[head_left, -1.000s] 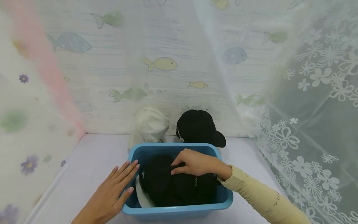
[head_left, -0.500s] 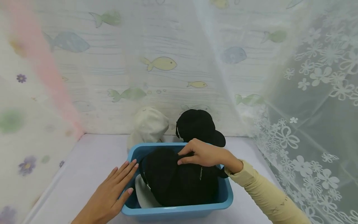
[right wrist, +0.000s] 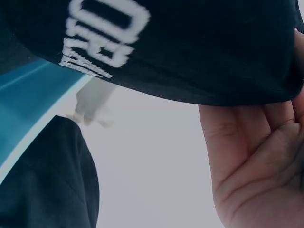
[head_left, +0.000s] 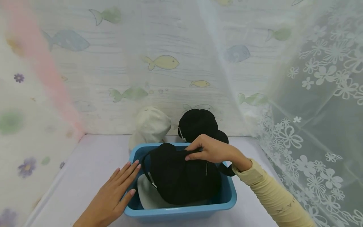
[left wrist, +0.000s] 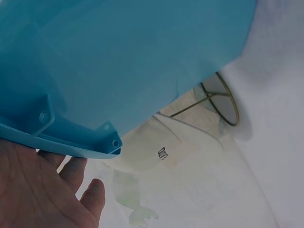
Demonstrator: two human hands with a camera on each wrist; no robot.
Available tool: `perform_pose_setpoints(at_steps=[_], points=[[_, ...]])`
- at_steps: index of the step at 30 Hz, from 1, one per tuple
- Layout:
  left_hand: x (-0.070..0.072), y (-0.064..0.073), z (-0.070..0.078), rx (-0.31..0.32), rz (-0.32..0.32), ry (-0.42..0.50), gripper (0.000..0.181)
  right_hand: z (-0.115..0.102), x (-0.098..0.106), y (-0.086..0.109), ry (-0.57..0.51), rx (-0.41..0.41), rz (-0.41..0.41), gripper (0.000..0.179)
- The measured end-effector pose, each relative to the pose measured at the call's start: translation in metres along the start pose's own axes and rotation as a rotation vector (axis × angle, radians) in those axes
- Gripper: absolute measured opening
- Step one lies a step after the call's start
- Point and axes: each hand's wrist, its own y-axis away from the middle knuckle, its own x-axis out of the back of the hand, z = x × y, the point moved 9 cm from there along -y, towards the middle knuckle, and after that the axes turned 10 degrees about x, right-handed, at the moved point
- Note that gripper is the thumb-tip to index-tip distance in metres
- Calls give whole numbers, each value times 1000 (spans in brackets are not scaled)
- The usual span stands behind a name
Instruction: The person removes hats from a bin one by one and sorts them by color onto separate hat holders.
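In the head view my right hand (head_left: 214, 151) pinches the crown of a black cap (head_left: 181, 179), lifting it in the blue tub (head_left: 181, 212). White embroidered letters show on this black cap (right wrist: 180, 57) in the right wrist view, the fingers of my right hand (right wrist: 261, 156) at its edge. Beneath it, partly hidden, lies a pale grey cap (head_left: 148, 194) in the tub. My left hand (head_left: 113, 190) lies with straight fingers against the tub's left rim; the left wrist view has the fingers of this left hand (left wrist: 42, 185) at the rim's underside.
Behind the tub stand a cream cap (head_left: 153, 124) and another black cap (head_left: 198, 124). Close to the cream cap (left wrist: 161, 152), the left wrist view shows a metal ring stand (left wrist: 235, 111). A fish-patterned curtain (head_left: 127, 63) hangs behind the white tabletop (head_left: 96, 157).
My right hand has raised the black cap and moved it slightly right and away from me, uncovering more of the grey cap below. The left hand has stayed at the rim.
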Motion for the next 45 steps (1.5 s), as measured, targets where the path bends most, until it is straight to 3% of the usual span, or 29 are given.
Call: perform_pose_setpoints(at_steps=[17, 25, 32, 38, 45], points=[[-1, 1, -1, 4, -8, 32, 68, 0, 21, 11, 1, 7, 74, 21], [-1, 0, -1, 7, -8, 37, 68, -14, 42, 17, -19, 21, 123, 24], [-1, -1, 0, 12, -10, 29, 67, -25, 81, 31, 103, -33, 234, 30], [0, -1, 0, 6, -3, 39, 69, -40, 118, 43, 193, -21, 338, 30], [3, 0, 2, -2, 10, 50, 69, -35, 156, 46, 239, -59, 395, 28]])
